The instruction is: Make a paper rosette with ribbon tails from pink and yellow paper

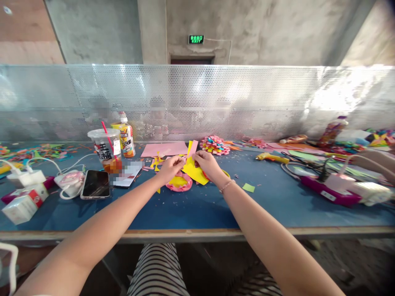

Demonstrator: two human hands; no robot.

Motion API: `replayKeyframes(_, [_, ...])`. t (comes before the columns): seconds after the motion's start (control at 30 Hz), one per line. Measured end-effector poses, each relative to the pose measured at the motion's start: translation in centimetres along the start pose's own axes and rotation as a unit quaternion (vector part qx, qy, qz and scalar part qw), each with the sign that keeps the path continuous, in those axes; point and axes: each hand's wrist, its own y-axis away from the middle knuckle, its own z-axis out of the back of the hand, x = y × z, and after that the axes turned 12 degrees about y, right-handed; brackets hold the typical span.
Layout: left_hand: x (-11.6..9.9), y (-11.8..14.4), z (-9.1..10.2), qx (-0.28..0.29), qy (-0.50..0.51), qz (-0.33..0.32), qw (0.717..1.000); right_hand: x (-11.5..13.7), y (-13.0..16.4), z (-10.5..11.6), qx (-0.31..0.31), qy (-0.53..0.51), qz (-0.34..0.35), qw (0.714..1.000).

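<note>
My left hand (pixel 171 168) is closed in a pinch above a round piece of pink and yellow paper (pixel 179 183). Anything between its fingertips is too small to make out. Close to it on the right, my right hand (pixel 210 163) has its fingers pinched together at the edge of a yellow sheet of paper (pixel 197 176); what they grip is hidden. A narrow pink and yellow strip (pixel 191 148) reaches up behind the fingers. Something red shows partly beneath my right hand. Yellow paper cut-outs (pixel 158 160) lie left of my left hand.
A layered paper flower (pixel 215 145) and pink sheets (pixel 165 149) lie behind my hands. Leftward stand a plastic cup (pixel 106 150), a bottle (pixel 126 137) and a phone (pixel 96 183). A yellow glue gun (pixel 271 158) and purple power strip (pixel 330 191) lie right, near another person's arm.
</note>
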Motion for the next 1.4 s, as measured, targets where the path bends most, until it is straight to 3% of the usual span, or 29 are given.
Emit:
replayKeyframes(0.27, [0.3,0.0,-0.1,0.006,-0.034,-0.024,0.999,0.1,0.1,-0.2,0.018,0.012,0.031,0.999])
replayKeyframes(0.6, [-0.5,0.1,-0.1,0.018,-0.059,-0.057,0.996,0.3,0.2,-0.7,0.014,-0.027,-0.010,0.999])
replayKeyframes(0.77, [-0.8,0.4,-0.3,0.050,-0.057,-0.068,0.995,-0.6,-0.7,0.4,-0.039,-0.059,-0.038,0.997])
replayKeyframes(0.97, [-0.1,0.3,-0.2,0.054,-0.030,-0.035,0.997,-0.7,-1.0,1.5,-0.041,-0.091,-0.030,0.995])
replayKeyframes(1.4, [0.6,-0.2,-0.3,0.028,0.041,0.010,0.999,0.0,0.0,1.0,0.081,-0.037,0.034,0.995])
